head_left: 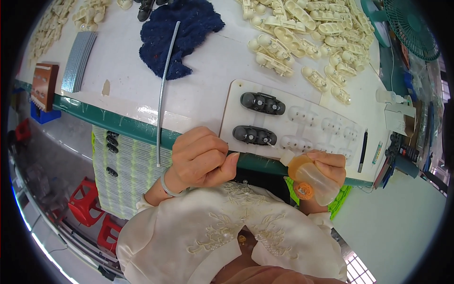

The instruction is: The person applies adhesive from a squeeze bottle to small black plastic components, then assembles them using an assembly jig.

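Observation:
My right hand (pixel 330 165) grips a translucent squeeze bottle (pixel 324 187) that holds amber liquid. The bottle is tilted, and its thin nozzle reaches the right end of the nearer black oval part (pixel 248 135); I cannot tell if it touches. A second black oval part (pixel 263 103) sits just behind. Both rest on a white fixture board (pixel 233 94) with rows of small recesses. Close to the board's left front corner, my left hand (pixel 201 156) is closed, its fingers curled and the thumb pressed against them. Whatever it may hold is hidden.
A ribbed metal rod (pixel 165 78) lies across a dark blue cloth (pixel 189 23) and overhangs the green table edge (pixel 109 119). Cream plastic parts (pixel 331 28) are heaped at the back right, near a green fan (pixel 416 28). Grey strips (pixel 79 61) lie at left; a black pen-like tool (pixel 363 151) at right.

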A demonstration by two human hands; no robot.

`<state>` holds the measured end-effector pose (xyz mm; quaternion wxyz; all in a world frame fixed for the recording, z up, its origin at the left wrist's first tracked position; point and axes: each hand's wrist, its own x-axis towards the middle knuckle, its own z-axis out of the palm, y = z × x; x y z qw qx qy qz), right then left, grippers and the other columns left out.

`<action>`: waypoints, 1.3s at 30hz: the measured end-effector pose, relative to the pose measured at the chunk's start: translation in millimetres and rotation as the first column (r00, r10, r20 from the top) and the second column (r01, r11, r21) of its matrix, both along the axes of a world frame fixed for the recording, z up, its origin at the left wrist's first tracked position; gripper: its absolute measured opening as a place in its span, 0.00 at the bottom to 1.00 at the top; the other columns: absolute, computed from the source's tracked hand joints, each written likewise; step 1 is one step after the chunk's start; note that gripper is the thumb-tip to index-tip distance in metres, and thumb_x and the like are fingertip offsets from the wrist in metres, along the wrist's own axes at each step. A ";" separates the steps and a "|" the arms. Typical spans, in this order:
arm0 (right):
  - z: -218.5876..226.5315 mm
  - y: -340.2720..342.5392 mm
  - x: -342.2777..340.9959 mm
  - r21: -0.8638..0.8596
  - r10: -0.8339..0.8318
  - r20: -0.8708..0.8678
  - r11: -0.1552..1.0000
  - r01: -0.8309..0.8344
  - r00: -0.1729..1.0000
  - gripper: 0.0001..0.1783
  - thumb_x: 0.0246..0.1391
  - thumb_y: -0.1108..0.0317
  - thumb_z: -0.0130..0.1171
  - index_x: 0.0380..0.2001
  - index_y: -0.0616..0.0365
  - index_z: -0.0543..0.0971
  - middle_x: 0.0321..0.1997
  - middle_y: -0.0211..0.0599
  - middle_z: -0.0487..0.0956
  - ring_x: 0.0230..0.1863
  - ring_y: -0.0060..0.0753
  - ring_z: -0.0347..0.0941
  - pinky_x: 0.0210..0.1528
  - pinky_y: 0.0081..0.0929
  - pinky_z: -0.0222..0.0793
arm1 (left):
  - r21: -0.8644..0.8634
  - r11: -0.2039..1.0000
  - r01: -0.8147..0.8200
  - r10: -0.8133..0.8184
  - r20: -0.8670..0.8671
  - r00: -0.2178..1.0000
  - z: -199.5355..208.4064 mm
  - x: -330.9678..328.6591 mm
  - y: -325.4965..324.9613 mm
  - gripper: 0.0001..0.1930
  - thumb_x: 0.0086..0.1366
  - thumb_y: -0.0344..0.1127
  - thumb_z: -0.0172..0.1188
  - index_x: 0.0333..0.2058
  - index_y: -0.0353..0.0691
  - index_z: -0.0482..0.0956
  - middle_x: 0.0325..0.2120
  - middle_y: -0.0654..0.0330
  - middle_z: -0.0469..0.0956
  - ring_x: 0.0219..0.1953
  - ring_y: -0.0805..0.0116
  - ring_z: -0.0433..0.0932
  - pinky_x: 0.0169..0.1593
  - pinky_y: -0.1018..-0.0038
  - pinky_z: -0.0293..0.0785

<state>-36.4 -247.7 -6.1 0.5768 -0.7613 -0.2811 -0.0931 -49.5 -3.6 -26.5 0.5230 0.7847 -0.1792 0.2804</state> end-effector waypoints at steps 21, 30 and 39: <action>1.2 0.4 2.1 -0.040 -0.066 0.007 0.997 0.067 0.998 0.10 0.40 0.78 0.64 0.26 0.62 0.73 0.33 0.40 0.69 0.32 0.35 0.74 0.36 0.28 0.74 | 0.118 0.990 -0.078 0.089 -0.091 0.992 11.1 -0.2 -3.4 0.20 0.36 0.37 0.70 0.30 0.41 0.75 0.33 0.57 0.72 0.32 0.60 0.68 0.36 0.70 0.64; -2.5 5.4 4.1 -0.014 -0.081 0.084 0.996 0.083 0.993 0.16 0.37 0.73 0.69 0.28 0.60 0.71 0.35 0.37 0.68 0.31 0.34 0.73 0.34 0.26 0.72 | 0.332 0.941 -0.064 0.117 -0.142 0.983 19.4 3.4 -5.2 0.24 0.37 0.40 0.70 0.36 0.40 0.76 0.38 0.56 0.68 0.39 0.61 0.63 0.38 0.72 0.61; -1.1 -23.1 13.1 0.042 -0.450 0.352 0.883 0.467 0.821 0.22 0.43 0.57 0.65 0.33 0.57 0.66 0.33 0.32 0.64 0.34 0.34 0.67 0.31 0.24 0.65 | 0.632 0.771 0.079 0.053 -0.187 0.981 56.1 13.7 -5.5 0.22 0.39 0.36 0.67 0.38 0.42 0.76 0.40 0.58 0.67 0.39 0.60 0.64 0.41 0.72 0.61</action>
